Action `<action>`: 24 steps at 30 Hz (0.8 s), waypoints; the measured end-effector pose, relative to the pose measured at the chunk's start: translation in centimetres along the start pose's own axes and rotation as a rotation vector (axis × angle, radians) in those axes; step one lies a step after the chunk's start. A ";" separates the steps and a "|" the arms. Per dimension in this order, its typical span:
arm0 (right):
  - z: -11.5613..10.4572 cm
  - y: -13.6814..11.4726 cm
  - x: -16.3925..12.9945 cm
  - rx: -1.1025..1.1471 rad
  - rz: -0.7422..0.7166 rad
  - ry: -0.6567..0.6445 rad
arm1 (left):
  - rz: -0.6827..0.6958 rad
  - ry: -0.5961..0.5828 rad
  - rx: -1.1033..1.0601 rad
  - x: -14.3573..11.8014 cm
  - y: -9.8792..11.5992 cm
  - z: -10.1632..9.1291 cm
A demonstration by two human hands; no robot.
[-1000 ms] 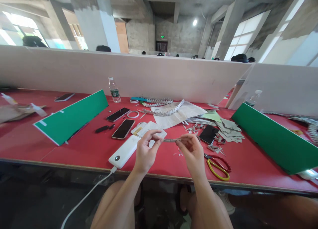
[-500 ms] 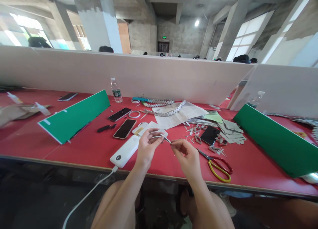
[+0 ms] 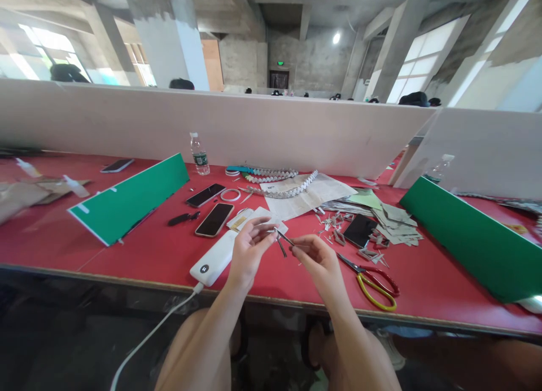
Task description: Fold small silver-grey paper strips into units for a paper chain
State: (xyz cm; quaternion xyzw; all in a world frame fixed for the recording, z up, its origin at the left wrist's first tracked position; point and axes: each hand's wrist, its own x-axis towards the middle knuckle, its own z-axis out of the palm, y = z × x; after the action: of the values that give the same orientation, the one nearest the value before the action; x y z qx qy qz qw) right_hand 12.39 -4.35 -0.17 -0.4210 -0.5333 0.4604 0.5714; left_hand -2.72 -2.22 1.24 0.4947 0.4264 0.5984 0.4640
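Both my hands are raised just above the red table [image 3: 152, 255], pinching a thin folded paper strip [image 3: 283, 239] between them. My left hand [image 3: 249, 251] grips the strip's left end with thumb and fingers. My right hand [image 3: 318, 258] pinches its right end. The strip is bent into a narrow V between the two hands. A white power bank [image 3: 212, 259] lies just left of my left hand. Scissors with red and yellow handles [image 3: 372, 281] lie right of my right hand.
Two phones [image 3: 214, 219] and a third phone [image 3: 359, 230] lie on the table, with cut paper pieces [image 3: 396, 224], chains of folded paper [image 3: 292, 187] on a sheet, a water bottle [image 3: 199, 153], and green boards [image 3: 127, 201] left and right [image 3: 474, 241]. A white partition [image 3: 254, 131] runs behind.
The strip was held straight and level between my hands; it is now folded into a V, and my hands have moved closer together.
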 end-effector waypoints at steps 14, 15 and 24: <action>-0.7 -0.2 -0.1 0.082 -0.110 0.179 | -0.150 -0.234 0.160 -0.4 -0.9 1.1; -0.7 -0.1 -0.1 0.061 -0.111 0.192 | -0.165 -0.254 0.157 -0.5 -0.8 1.2; -0.7 -0.2 -0.2 -0.110 -0.151 0.275 | -0.324 -0.388 0.038 -1.4 -0.1 2.2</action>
State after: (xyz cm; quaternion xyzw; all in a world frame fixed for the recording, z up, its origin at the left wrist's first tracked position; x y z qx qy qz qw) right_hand 13.10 -4.58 -0.03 -0.4694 -0.5045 0.3242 0.6481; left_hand -0.45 -3.42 1.20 0.5342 0.4145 0.4019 0.6175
